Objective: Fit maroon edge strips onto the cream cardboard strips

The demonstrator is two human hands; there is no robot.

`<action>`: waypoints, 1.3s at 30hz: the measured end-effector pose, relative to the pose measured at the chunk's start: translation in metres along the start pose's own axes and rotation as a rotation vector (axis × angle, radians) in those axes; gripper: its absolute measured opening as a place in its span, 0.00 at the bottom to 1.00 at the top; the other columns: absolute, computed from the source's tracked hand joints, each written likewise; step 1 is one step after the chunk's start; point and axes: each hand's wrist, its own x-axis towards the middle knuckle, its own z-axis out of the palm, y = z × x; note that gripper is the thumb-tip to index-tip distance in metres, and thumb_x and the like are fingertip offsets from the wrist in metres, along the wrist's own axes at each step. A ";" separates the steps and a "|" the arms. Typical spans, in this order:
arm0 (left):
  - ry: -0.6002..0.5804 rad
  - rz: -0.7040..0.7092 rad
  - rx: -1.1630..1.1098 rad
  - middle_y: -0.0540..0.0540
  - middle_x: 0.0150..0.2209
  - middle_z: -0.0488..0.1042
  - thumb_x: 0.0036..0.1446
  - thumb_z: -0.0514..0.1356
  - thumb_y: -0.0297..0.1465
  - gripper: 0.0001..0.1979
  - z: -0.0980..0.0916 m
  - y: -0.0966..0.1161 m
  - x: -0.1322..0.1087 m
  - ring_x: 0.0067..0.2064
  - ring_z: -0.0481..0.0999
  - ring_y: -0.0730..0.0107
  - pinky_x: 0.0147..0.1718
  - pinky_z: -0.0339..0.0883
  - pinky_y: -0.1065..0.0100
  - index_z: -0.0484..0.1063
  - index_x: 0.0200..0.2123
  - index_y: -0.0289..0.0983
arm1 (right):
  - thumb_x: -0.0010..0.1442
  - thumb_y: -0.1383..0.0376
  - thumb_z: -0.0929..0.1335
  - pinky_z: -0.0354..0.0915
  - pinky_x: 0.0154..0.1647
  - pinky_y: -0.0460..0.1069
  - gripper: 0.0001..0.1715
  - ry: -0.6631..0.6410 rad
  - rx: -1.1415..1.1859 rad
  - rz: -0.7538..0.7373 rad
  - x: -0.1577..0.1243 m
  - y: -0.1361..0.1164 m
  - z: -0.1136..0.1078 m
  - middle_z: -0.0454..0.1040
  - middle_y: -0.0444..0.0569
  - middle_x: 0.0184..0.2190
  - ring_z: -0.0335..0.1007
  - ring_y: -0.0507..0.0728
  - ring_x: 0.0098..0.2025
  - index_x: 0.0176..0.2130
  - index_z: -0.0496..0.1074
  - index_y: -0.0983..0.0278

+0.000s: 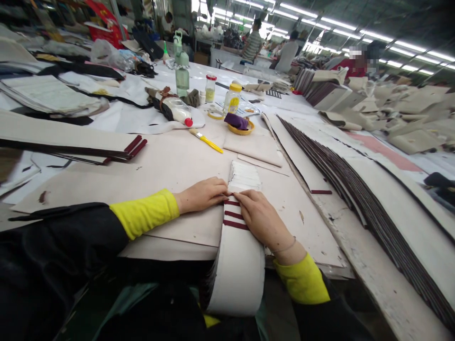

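A stack of long cream material strips (236, 270) hangs over the table's front edge in front of me, its upper end lying on the tabletop. Dark maroon bands (234, 215) cross the strips near that end. Beyond them lies a pale, layered section (244, 175). My left hand (204, 194) comes in from the left, its fingertips pinched on the maroon edge. From the right, my right hand (261, 218) pinches the same edge, thumb and fingers close to the left fingertips. The exact fold beneath the fingertips is partly hidden.
A yellow brush (206, 140) and a yellow lid with purple cloth (240, 124) lie ahead. Behind stand jars (232, 97) and a green bottle (182, 71). Fanned strips (334, 175) cover the right side; more strips (71, 135) lie left. Several people are in the background.
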 end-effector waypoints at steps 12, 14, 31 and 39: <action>-0.044 -0.368 -0.058 0.34 0.60 0.49 0.48 0.54 0.51 0.43 0.011 0.050 -0.025 0.60 0.50 0.55 0.57 0.45 0.56 0.46 0.59 0.30 | 0.59 0.65 0.57 0.59 0.44 0.55 0.12 0.109 0.046 0.130 0.004 0.006 0.005 0.68 0.52 0.33 0.62 0.59 0.40 0.36 0.67 0.64; -0.083 -0.413 -0.068 0.33 0.61 0.46 0.48 0.54 0.51 0.44 0.015 0.054 -0.024 0.62 0.46 0.55 0.58 0.41 0.55 0.44 0.60 0.29 | 0.58 0.63 0.58 0.58 0.42 0.54 0.12 0.118 0.141 0.227 0.013 0.010 0.003 0.67 0.50 0.28 0.62 0.58 0.37 0.28 0.66 0.63; 0.064 -0.284 -0.351 0.41 0.58 0.53 0.48 0.61 0.37 0.22 0.016 0.054 -0.026 0.59 0.52 0.60 0.58 0.48 0.59 0.66 0.47 0.36 | 0.57 0.45 0.55 0.65 0.30 0.48 0.31 0.063 1.540 0.684 0.006 0.043 -0.014 0.73 0.49 0.25 0.69 0.53 0.27 0.32 0.74 0.65; 0.081 -0.256 -0.418 0.43 0.56 0.56 0.49 0.61 0.34 0.20 0.013 0.057 -0.025 0.58 0.56 0.61 0.57 0.51 0.62 0.67 0.47 0.37 | 0.53 0.48 0.63 0.63 0.32 0.46 0.23 -0.009 1.213 0.608 -0.007 0.038 -0.024 0.75 0.48 0.33 0.68 0.54 0.35 0.33 0.74 0.63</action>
